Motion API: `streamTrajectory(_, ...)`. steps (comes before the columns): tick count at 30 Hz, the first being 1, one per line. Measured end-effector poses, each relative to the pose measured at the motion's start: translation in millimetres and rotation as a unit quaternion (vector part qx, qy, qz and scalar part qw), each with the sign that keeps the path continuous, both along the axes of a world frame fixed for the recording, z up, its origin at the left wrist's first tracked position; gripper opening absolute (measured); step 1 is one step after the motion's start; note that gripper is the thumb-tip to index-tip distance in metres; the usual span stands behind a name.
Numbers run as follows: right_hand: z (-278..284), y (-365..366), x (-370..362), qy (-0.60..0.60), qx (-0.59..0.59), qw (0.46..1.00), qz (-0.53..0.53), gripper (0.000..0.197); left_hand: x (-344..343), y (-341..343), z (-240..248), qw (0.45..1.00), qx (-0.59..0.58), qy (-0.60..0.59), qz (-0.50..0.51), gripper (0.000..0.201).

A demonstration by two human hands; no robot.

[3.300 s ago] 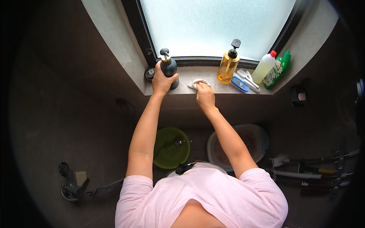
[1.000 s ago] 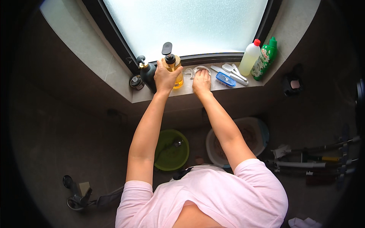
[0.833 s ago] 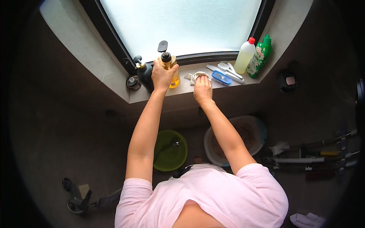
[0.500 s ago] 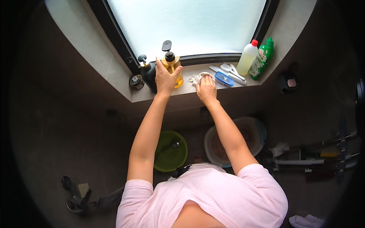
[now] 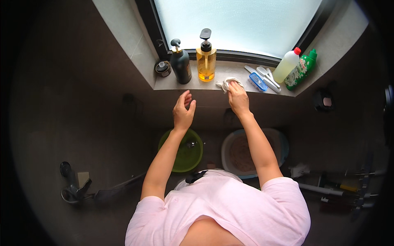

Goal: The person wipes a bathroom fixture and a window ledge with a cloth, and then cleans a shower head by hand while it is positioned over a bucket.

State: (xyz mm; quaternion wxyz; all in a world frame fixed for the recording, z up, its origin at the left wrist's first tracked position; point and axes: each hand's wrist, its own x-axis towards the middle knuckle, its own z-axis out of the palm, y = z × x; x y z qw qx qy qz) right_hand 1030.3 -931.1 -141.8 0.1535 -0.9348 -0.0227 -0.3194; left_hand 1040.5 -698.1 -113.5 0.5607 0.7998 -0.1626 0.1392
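by the sill | left hand half-curled | right hand outstretched, holding cloth

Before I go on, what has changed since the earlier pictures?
The amber pump bottle moved left, beside the black pump bottle; the left hand released it and drew back toward the body. The right hand, with the white cloth, is now right of the amber bottle. The red-capped bottle and green bottle stayed put.
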Motion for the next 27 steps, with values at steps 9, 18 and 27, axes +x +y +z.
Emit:
streamTrajectory(9, -2, -33, 64, 0.015, -0.008, 1.000, -0.021, 0.019, -42, 50, -35, 0.990, 0.046, 0.121, 0.051, 0.025)
streamTrajectory(18, 6, -14, 16, 0.047, 0.016, 0.998, 0.024, 0.024, -77, 110, -92, 0.965, 0.093, 0.191, 0.154, 0.021)
streamTrajectory(27, -3, -29, 48, 0.038, 0.050, 0.998, 0.033, 0.027, -179, 240, -178, 0.863, 0.125, 0.321, 0.368, 0.022)
